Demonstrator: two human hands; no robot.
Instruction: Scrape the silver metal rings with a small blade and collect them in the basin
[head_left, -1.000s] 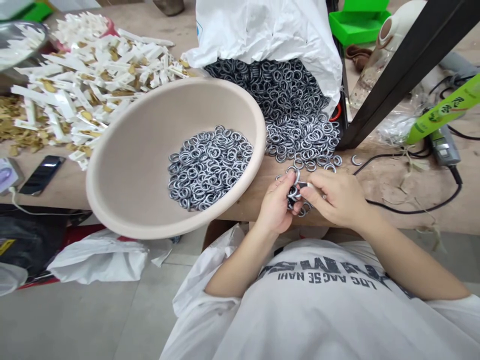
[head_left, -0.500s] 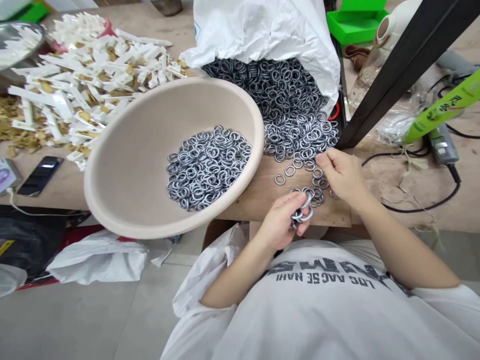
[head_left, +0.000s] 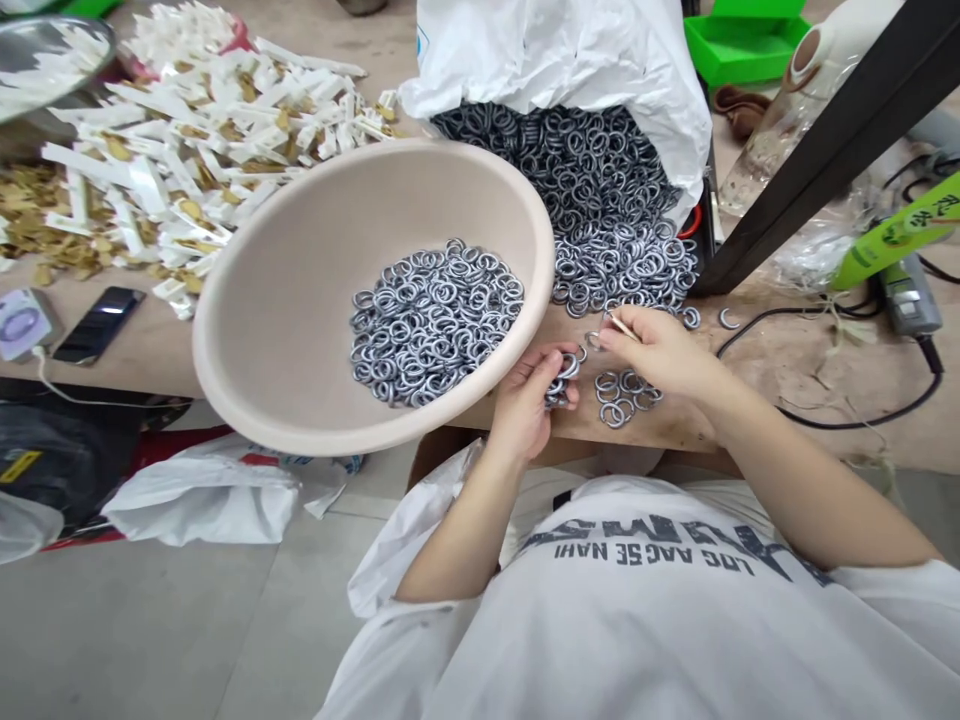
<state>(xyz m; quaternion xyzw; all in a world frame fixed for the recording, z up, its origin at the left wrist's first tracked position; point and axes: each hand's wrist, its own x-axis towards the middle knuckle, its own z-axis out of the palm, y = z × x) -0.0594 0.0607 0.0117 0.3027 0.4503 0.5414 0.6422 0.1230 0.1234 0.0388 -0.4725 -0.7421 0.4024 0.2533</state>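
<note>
- Head view: wooden bench (head_left: 690,432) over a grey tiled floor (head_left: 315,600), pretty packed tbh.
- Beige basin (head_left: 285,250) pokes past the front edge; black post (head_left: 817,150) hems in the right side.
- Left hand (head_left: 529,400) by its rim, curled round a few metal rings (head_left: 568,368); right hand (head_left: 656,350) pinching a slim pale stick (head_left: 625,326).
- Stick's mostly hidden, sack's (head_left: 555,50) top cut off.

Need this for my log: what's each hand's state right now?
Left hand: closed, holding several metallic-grey rings.
Right hand: closed, pinching a thin, pale stick-like object.
</note>
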